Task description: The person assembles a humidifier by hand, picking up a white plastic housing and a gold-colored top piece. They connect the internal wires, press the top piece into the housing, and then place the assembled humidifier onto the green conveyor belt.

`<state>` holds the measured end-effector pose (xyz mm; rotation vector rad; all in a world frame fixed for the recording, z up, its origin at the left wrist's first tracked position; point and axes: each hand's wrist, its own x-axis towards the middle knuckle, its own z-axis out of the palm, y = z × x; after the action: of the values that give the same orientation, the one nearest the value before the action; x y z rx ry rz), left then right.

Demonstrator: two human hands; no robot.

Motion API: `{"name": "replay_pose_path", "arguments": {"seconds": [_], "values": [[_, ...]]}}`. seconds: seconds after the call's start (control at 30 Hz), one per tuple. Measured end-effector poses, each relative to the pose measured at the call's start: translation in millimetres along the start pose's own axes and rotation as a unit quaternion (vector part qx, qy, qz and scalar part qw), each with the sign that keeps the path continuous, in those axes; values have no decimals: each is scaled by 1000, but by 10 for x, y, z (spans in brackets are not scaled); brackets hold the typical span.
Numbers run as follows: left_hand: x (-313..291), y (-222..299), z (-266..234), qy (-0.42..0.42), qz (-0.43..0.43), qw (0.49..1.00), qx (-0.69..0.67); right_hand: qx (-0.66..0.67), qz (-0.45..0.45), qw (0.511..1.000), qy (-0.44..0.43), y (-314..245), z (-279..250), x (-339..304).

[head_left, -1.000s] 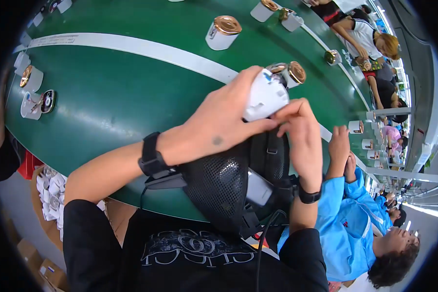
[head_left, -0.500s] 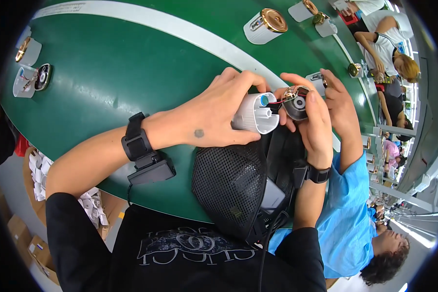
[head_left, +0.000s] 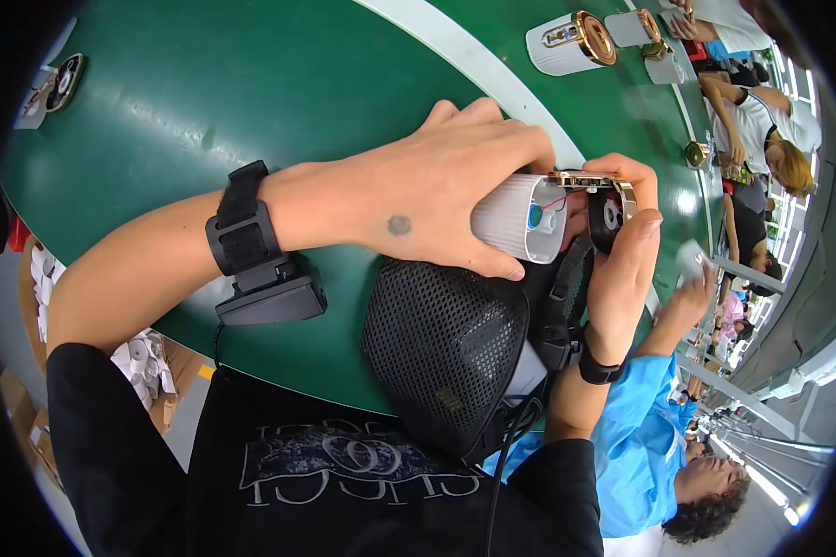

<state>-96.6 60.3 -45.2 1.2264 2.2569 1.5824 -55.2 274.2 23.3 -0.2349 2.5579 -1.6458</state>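
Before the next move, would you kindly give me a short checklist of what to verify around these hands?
1. Left hand secure on the white shell: ok, thumb and fingers wrap its side.
2. Right hand holding the speaker piece: ok, fingers are around it.
3. Shell closed: not ok, its open end and inside show.
4. Red wire in sight: ok, it shows at the shell's opening.
5. Wire unpinched along its whole length: cannot tell, part is hidden.
6. Blue part firmly fixed inside the shell: cannot tell.
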Motion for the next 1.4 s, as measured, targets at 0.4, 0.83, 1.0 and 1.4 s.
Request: {"name": "replay_pose_path", "arguments": {"seconds": [0.4, 0.83, 1.0, 1.4], "values": [[-54, 11, 126, 76, 44, 994, 67, -250, -117, 960, 48, -67, 114, -53], [-38, -75, 143, 24, 33, 999, 36, -290, -207, 933, 52, -22, 83, -65], [-22, -102, 171, 36, 48, 998, 35, -289, -223, 929, 53, -8, 112, -50], [-8, -27, 89, -19, -12, 998, 52, -345, -269, 899, -9, 42, 130, 30]]}}
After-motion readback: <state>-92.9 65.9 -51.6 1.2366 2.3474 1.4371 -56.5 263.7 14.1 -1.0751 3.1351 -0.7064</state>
